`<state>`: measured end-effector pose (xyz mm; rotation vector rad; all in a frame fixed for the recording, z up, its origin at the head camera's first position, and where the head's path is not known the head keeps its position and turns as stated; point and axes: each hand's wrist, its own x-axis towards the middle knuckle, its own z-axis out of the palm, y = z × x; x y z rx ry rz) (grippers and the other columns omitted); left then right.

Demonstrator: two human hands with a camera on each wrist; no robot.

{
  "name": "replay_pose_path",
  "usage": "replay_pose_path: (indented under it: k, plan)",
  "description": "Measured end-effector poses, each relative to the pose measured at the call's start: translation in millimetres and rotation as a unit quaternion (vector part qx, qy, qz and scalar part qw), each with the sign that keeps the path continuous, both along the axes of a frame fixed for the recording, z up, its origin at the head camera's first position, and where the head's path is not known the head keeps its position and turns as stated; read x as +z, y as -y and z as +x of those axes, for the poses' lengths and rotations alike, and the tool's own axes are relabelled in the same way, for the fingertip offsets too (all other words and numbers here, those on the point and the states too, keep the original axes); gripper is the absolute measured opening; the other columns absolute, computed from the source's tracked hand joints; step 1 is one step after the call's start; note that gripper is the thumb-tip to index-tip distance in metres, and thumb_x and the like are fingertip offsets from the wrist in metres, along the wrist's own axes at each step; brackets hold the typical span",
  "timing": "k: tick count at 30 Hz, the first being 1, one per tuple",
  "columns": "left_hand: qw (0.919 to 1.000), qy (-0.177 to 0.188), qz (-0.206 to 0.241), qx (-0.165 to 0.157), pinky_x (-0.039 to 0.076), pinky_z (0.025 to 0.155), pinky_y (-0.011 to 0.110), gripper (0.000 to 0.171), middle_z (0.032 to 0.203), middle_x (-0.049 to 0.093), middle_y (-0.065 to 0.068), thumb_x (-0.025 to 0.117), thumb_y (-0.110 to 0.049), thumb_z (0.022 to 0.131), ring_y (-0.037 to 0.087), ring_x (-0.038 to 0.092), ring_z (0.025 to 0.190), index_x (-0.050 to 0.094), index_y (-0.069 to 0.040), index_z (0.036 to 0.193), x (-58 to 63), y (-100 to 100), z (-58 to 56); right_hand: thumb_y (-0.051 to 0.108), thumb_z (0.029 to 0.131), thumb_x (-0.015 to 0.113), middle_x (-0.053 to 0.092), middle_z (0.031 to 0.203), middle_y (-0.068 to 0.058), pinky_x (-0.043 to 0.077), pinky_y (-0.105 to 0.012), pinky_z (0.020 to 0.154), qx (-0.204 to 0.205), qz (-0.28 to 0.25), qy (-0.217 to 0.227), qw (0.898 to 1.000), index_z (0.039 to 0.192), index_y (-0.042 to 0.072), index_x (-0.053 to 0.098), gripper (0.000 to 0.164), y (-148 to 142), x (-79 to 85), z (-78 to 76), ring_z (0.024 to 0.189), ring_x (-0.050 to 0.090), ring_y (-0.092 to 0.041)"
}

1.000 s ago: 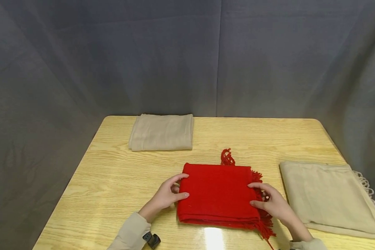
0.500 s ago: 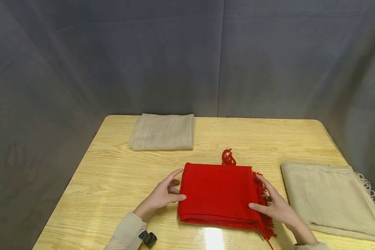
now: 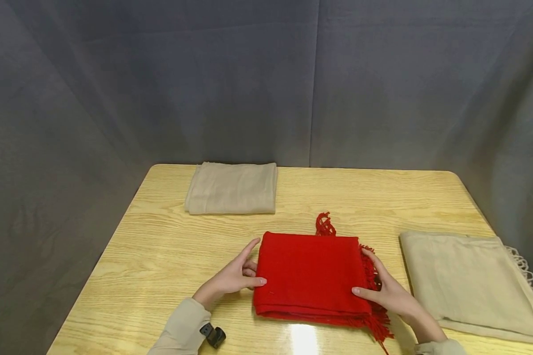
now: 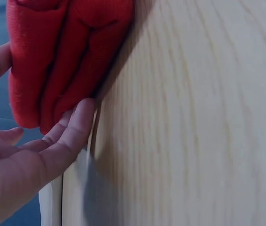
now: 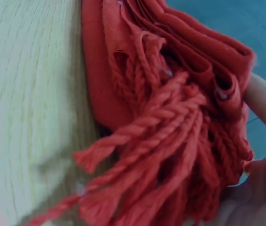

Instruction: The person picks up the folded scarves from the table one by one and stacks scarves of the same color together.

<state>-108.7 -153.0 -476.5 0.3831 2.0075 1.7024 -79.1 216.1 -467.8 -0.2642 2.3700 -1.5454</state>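
Note:
A folded red scarf (image 3: 311, 276) with twisted fringe lies on the wooden table. At its left edge, my left hand (image 3: 231, 276) has the thumb on the top layer. In the left wrist view, fingertips (image 4: 81, 115) tuck under the lowest fold, so the layers sit between thumb and fingers. My right hand (image 3: 393, 291) grips the fringed right edge, thumb on top. Its other fingers are partly hidden behind the tassels (image 5: 156, 155). The scarf rests on the tabletop.
A folded beige cloth (image 3: 233, 188) lies at the back left of the table (image 3: 142, 246). To the right is a larger folded beige cloth (image 3: 471, 283) with looped fringe, near my right forearm. A grey curtain (image 3: 248, 84) hangs behind the table.
Both index fingers have left the scarf's top face and now lie along its side edges. The thumbs stay on top, the right one slightly lower. The scarf has hardly moved.

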Motion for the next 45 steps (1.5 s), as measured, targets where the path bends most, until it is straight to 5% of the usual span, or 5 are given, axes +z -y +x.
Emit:
replay_pose_path:
  k: [5, 12, 16, 30, 45]
  plan:
    - [0.9997, -0.016, 0.017, -0.011, 0.047, 0.068, 0.024, 0.090, 0.084, 0.054, 0.010, 0.067, 0.002, 0.078, 0.019, 0.056, 0.074, 0.011, -0.015, 0.145, 0.0, -1.7, 0.3, 0.013, 0.081, 0.069, 0.007, 0.146, -0.020, 0.024, -0.068, 0.088, 0.009, -0.022, -0.014, 1.000, 0.146, 0.017, 0.007, 0.090, -0.1, -3.5, 0.8, 0.126, 0.014, -0.049]
    - [0.9985, -0.010, 0.048, -0.024, 0.049, 0.072, 0.028, 0.087, 0.096, 0.056, 0.015, 0.064, 0.004, 0.080, 0.022, 0.061, 0.078, 0.013, -0.021, 0.145, 1.3, -2.0, 0.6, 0.008, 0.083, 0.066, 0.018, 0.141, -0.016, 0.030, -0.014, 0.092, 0.050, -0.059, -0.090, 0.993, 0.144, 0.014, 0.007, 0.085, -0.5, -8.9, 3.0, 0.123, 0.029, -0.006]
    - [0.9977, -0.014, 0.054, -0.039, 0.049, 0.075, 0.029, 0.082, 0.108, 0.053, 0.019, 0.064, 0.003, 0.081, 0.023, 0.060, 0.083, 0.017, -0.019, 0.145, 3.6, -3.0, -1.0, 0.009, 0.084, 0.065, 0.016, 0.143, -0.014, 0.021, -0.006, 0.092, 0.074, -0.048, -0.098, 0.991, 0.145, 0.016, 0.010, 0.082, -1.1, -8.8, 2.2, 0.123, 0.020, 0.006]
    - [0.9975, 0.038, 0.038, -0.046, 0.048, 0.080, 0.034, 0.075, 0.125, 0.046, 0.012, 0.067, -0.003, 0.080, 0.023, 0.057, 0.098, 0.030, -0.027, 0.141, 1.6, -15.1, -6.9, 0.019, 0.087, 0.062, 0.026, 0.144, -0.010, 0.020, -0.009, 0.093, 0.108, -0.006, -0.070, 0.992, 0.141, 0.018, 0.027, 0.064, -0.3, -6.0, -8.1, 0.124, 0.018, 0.010]
    - [0.9986, -0.046, -0.027, 0.002, 0.034, 0.095, 0.041, 0.078, 0.130, 0.043, 0.006, 0.072, -0.013, 0.077, 0.021, 0.043, 0.113, 0.029, -0.017, 0.142, 22.2, -34.6, 4.2, 0.019, 0.083, 0.066, 0.028, 0.140, -0.013, 0.028, -0.052, 0.094, 0.002, -0.030, -0.003, 1.000, 0.135, 0.017, 0.033, 0.062, 20.2, -8.2, -5.3, 0.121, 0.029, -0.031]
